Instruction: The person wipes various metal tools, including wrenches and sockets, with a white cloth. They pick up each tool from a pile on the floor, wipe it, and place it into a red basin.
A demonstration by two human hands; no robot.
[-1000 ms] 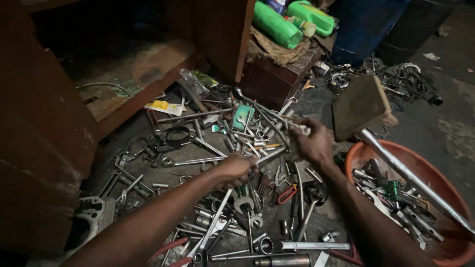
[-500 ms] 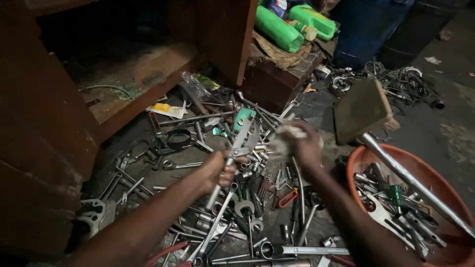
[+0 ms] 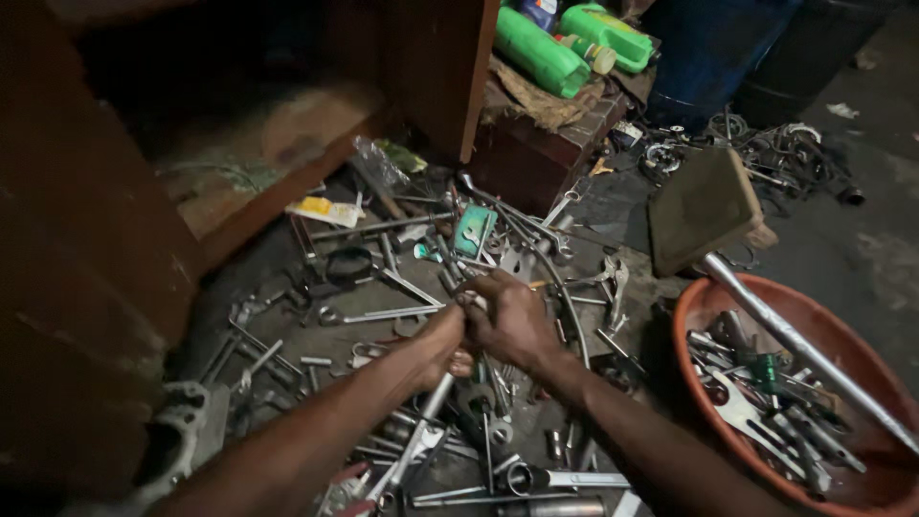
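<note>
The dark floor is covered with a pile of metal tools. In the middle, the left hand and right hand touch, fingers curled tight on a small metal piece. At four o'clock, an orange bowl holds more tools. At twelve o'clock lie green bottles on a wooden box.

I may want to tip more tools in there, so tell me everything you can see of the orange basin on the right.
The orange basin is round, looks like plastic, and sits on the dark floor at the lower right, partly cut off by the frame. It holds a jumble of metal spanners. A long metal handle lies across its rim. Neither hand touches it.
</note>
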